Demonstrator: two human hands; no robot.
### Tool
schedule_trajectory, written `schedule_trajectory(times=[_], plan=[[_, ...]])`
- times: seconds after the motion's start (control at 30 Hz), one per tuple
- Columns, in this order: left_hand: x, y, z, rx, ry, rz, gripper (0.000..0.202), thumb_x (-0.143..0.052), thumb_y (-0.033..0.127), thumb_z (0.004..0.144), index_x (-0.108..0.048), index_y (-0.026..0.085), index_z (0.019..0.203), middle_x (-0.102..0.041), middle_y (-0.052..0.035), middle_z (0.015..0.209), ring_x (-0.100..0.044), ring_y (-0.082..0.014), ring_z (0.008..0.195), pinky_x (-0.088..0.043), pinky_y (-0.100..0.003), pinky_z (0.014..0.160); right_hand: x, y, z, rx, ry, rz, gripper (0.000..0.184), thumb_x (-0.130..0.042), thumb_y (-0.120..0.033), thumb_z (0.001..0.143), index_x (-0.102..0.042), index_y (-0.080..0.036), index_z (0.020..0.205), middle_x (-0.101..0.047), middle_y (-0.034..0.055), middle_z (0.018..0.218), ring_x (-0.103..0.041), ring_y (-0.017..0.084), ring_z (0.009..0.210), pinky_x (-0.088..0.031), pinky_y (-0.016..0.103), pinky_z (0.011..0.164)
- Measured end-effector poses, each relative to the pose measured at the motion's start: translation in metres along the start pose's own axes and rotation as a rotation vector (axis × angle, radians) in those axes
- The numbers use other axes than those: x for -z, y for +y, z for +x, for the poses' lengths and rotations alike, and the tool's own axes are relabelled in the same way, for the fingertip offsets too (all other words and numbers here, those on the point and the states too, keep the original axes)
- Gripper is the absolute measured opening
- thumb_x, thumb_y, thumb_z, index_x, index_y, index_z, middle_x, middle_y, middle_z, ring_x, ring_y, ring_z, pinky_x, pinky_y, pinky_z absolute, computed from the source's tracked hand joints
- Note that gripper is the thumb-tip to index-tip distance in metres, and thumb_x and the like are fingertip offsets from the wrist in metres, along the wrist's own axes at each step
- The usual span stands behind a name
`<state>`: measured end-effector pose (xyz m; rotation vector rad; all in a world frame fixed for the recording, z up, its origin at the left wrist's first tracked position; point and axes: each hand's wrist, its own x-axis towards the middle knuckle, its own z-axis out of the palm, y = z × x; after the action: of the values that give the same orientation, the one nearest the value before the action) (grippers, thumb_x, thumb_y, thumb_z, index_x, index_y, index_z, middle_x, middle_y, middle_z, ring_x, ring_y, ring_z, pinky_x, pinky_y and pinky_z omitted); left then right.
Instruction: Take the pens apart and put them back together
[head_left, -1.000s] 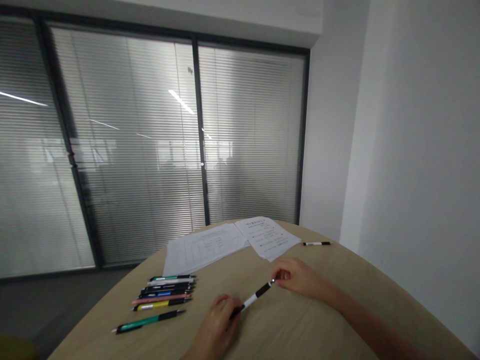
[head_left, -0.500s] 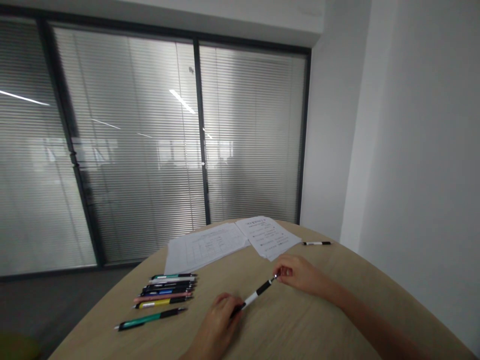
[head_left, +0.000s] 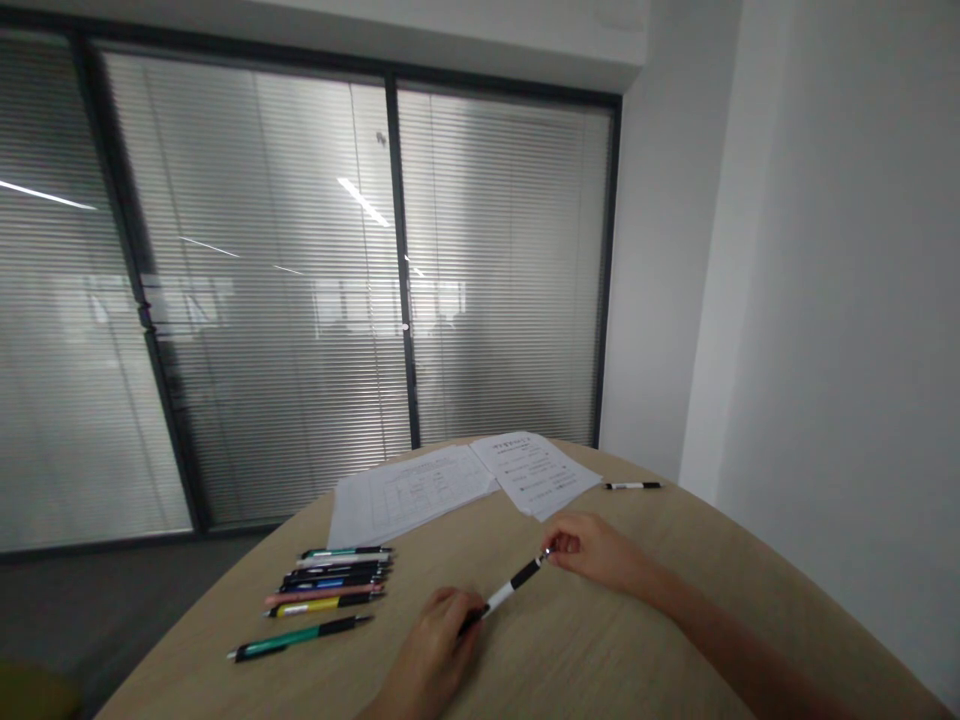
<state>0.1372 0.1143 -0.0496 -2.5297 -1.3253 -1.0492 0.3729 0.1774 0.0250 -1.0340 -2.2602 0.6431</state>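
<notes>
A white pen with black ends (head_left: 501, 596) slants between my two hands over the table. My left hand (head_left: 439, 640) is closed round its lower, near end, which the fingers partly hide. At the upper end, the fingertips of my right hand (head_left: 581, 543) pinch the silvery tip. To the left of my left hand lies a green and black pen (head_left: 300, 637). Beyond it, a yellow and black pen (head_left: 324, 606) lies in a row with several other pens, among them a pink pen (head_left: 330, 593) and a teal pen (head_left: 345, 551).
Two sets of printed sheets, a left stack (head_left: 412, 490) and a right sheet (head_left: 536, 472), lie on the far part of the round wooden table (head_left: 600, 650). Another white and black pen (head_left: 634, 486) rests near the right edge. A glass partition with blinds (head_left: 285, 300) stands behind.
Hardly anything differs. Both hands keep their hold on the white and black pen, with only a tiny leftward shift of my right hand in the view.
</notes>
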Motion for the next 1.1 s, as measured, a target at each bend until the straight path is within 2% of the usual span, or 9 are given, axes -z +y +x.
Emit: schedule_trajectory(times=[0.23,0.5,0.6,0.8,1.1], plan=[[-0.0014,-0.0027,-0.0021,0.019,-0.012,-0.019,0.014,-0.043,0.012,0.078,-0.052,0.019,0.086,-0.062,-0.0034,0.074,-0.058,-0.0176,0.073,-0.049,-0.027,0.064,-0.0079,0.0090,0.0031,-0.017,0.042,0.092,0.014,-0.057,-0.009,0.064,-0.065,-0.016,0.075,-0.062,0.0007,0.068,-0.054,0.011,0.062,-0.042,0.020,0.058],[-0.0016,-0.0025,-0.0023,0.022,0.032,-0.048,0.015,-0.043,0.012,0.077,-0.053,0.021,0.085,-0.063,-0.0025,0.074,-0.059,-0.0167,0.071,-0.049,-0.026,0.064,-0.0087,0.0030,0.0008,-0.054,0.051,0.060,0.012,-0.058,-0.011,0.065,-0.065,-0.014,0.074,-0.064,0.0022,0.067,-0.055,0.012,0.062,-0.042,0.021,0.058],[0.0012,-0.0003,-0.0007,-0.007,0.050,-0.052,0.014,-0.043,0.013,0.078,-0.053,0.021,0.084,-0.063,-0.0021,0.073,-0.060,-0.0155,0.068,-0.049,-0.024,0.061,-0.0085,0.0044,0.0013,-0.050,0.037,0.070,0.012,-0.058,-0.012,0.065,-0.065,-0.015,0.074,-0.064,0.0018,0.067,-0.056,0.012,0.062,-0.042,0.021,0.057],[-0.0027,-0.0014,-0.0020,0.017,0.053,-0.069,0.016,-0.043,0.013,0.079,-0.053,0.021,0.088,-0.063,-0.0021,0.075,-0.060,-0.0154,0.070,-0.049,-0.024,0.063,-0.0061,0.0033,0.0009,-0.031,-0.013,0.066,0.013,-0.058,-0.012,0.065,-0.066,-0.016,0.075,-0.064,0.0008,0.068,-0.055,0.012,0.062,-0.041,0.021,0.056],[-0.0017,-0.0014,-0.0029,0.015,0.015,-0.045,0.015,-0.043,0.013,0.079,-0.052,0.021,0.087,-0.062,-0.0024,0.075,-0.059,-0.0156,0.069,-0.049,-0.024,0.062,-0.0074,-0.0005,0.0000,-0.032,-0.008,0.053,0.014,-0.058,-0.011,0.065,-0.065,-0.015,0.076,-0.063,0.0008,0.066,-0.055,0.011,0.061,-0.041,0.020,0.057]])
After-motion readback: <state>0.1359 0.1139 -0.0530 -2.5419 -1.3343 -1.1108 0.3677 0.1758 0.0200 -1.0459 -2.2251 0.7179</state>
